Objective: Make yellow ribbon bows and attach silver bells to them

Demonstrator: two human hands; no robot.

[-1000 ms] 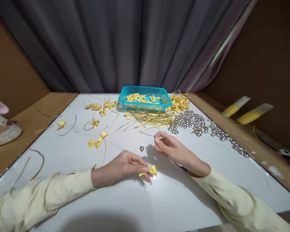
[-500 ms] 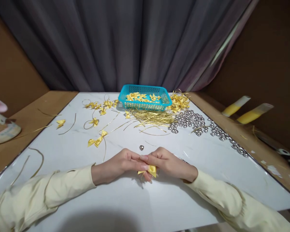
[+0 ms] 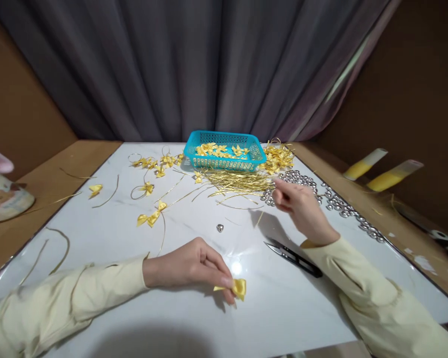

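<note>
A yellow satin ribbon bow (image 3: 240,288) is pinched between the thumb and fingers of my left hand (image 3: 196,266), low over the white tabletop. My right hand (image 3: 298,206) is raised farther back, nearest the bundle of gold cords (image 3: 235,182) and the silver heart-shaped beads (image 3: 294,181). Its index finger points forward, apart from the thumb, and I see nothing held there. A single silver heart bead (image 3: 220,227) lies beyond my left hand. Below my right wrist rest black thread snips (image 3: 293,257) with pointed blades.
At the back stands a turquoise basket (image 3: 224,163) with yellow bows inside; a pile of corded bows (image 3: 278,158) lies beside it. More bows (image 3: 151,216) and loose cords spread over the left side. A mug (image 3: 7,199) and two yellow tubes (image 3: 395,175) stand off the white surface.
My right hand has left the bow and moved up and right toward the cords and beads, uncovering the snips. My left hand keeps the bow, slightly lower and nearer me.
</note>
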